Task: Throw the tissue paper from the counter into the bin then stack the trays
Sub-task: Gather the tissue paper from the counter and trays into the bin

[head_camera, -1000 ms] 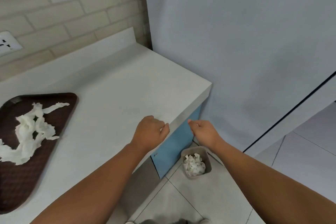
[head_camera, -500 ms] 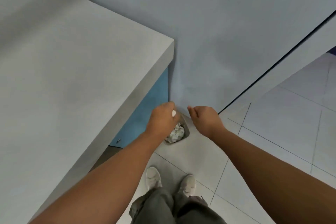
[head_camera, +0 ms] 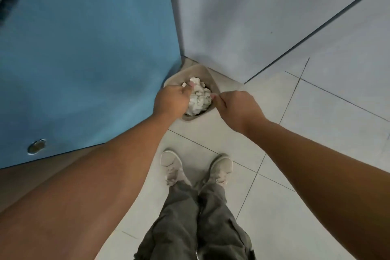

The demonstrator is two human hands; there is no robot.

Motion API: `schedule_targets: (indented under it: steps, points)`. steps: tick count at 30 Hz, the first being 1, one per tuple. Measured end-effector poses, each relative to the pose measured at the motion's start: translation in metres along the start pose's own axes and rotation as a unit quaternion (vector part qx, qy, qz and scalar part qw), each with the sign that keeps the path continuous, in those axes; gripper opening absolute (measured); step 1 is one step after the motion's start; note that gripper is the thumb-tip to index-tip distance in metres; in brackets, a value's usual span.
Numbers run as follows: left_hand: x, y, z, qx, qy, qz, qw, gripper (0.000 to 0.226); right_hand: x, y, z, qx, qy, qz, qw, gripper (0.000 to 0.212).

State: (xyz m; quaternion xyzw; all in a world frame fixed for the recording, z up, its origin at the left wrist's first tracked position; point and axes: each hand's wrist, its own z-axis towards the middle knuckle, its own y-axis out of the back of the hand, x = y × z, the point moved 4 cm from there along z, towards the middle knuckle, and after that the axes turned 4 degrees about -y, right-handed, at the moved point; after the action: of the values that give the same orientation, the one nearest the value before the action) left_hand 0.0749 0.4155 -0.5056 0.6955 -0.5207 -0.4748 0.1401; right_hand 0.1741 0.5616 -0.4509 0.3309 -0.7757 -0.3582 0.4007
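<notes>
Pale floor tiles run into a corner where a blue cabinet panel meets a grey wall. Crumpled white tissue paper fills a small beige bin, which stands on the floor right in that corner, its left rim against the lower edge of the cabinet panel. The left hand hangs over the left side of the bin with its fingers curled inward, and a small white scrap of the tissue shows pinched at the fingertips. The right hand is over the bin's right rim, fingers clenched with the thumb against the forefinger, and nothing can be seen in it. Nearer the person, two light shoes and grey trousers stand on the tiles. A round metal fitting sits low on the cabinet panel, near its bottom edge.
</notes>
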Motion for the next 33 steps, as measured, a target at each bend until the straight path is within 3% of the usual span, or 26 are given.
schedule_targets:
  steps: [4,6,8,11,15,17,20,23,28,30,33]
  points:
    - [0.037,-0.055,0.039,0.064,0.110,-0.089,0.988,0.078,-0.026,-0.052,0.017,0.007,-0.023,0.011,1.000,0.051]
    - [0.050,-0.084,0.050,0.107,0.178,-0.234,0.950,0.089,-0.035,-0.075,0.024,0.050,-0.030,-0.006,0.998,0.050]
    - [0.054,-0.102,0.061,0.133,0.214,-0.340,0.906,0.078,-0.043,-0.091,0.031,0.060,-0.031,-0.002,0.998,0.043]
    - [0.064,-0.115,0.086,0.107,0.222,-0.382,0.891,0.055,-0.053,-0.107,0.041,0.050,-0.044,0.050,0.996,0.026]
    - [0.065,-0.124,0.104,0.133,0.183,-0.443,0.867,0.071,-0.061,-0.122,0.045,0.079,-0.073,0.116,0.987,0.018]
    - [0.060,-0.117,0.100,0.117,0.169,-0.445,0.872,0.061,-0.063,-0.130,0.046,0.099,-0.090,0.161,0.978,0.017]
    - [0.066,-0.117,0.095,0.103,0.167,-0.445,0.874,0.072,-0.068,-0.137,0.047,0.109,-0.113,0.234,0.959,0.014]
    - [0.072,-0.111,0.093,0.100,0.159,-0.439,0.879,0.061,-0.070,-0.135,0.052,0.108,-0.122,0.265,0.950,0.008]
    - [0.083,-0.099,0.098,0.068,0.124,-0.349,0.927,0.071,-0.060,-0.130,0.086,0.069,-0.120,0.291,0.947,0.010]
    - [0.092,-0.092,0.101,0.040,0.127,-0.301,0.944,0.069,-0.056,-0.133,0.106,0.055,-0.126,0.302,0.943,0.020]
    - [0.098,-0.078,0.099,-0.003,0.112,-0.287,0.952,0.039,-0.061,-0.151,0.129,0.072,-0.170,0.307,0.934,0.058]
